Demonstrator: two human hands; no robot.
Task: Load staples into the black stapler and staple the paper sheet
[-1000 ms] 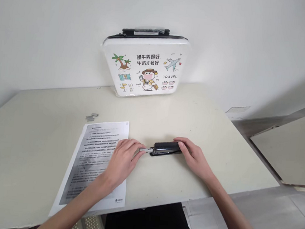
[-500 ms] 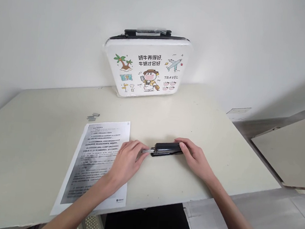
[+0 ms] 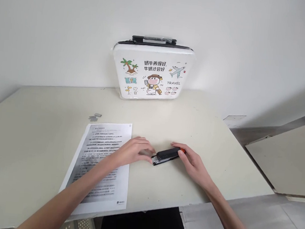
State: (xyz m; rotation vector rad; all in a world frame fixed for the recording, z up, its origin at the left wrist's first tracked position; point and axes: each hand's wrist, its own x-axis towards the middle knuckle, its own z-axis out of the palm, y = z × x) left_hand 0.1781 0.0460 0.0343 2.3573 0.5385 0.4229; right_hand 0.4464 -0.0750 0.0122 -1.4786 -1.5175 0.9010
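A black stapler (image 3: pixel 168 154) lies on the table, slightly angled, with silver metal showing at its left end. My right hand (image 3: pixel 193 165) grips its right end, thumb on the near side and fingers beyond; a bit of orange-red shows by the thumb. At the silver end is my left hand (image 3: pixel 134 151), its curved fingers and thumb parted around a shaded gap. Their tips are at or close to the stapler's end; whether they touch it I cannot tell. A printed sheet (image 3: pixel 102 153) lies partly under my left forearm.
Several small grey staple strips (image 3: pixel 95 117) lie above the sheet's top edge. A white case (image 3: pixel 152 71) with cartoon travel pictures and a black handle leans against the wall at the back of the table (image 3: pixel 40 129). A pale board (image 3: pixel 291 156) stands at the right.
The silver piece my left fingers pinched at the stapler's end no longer sticks out. Those fingers have parted. The stapler has turned a little, and the camera view has shifted.
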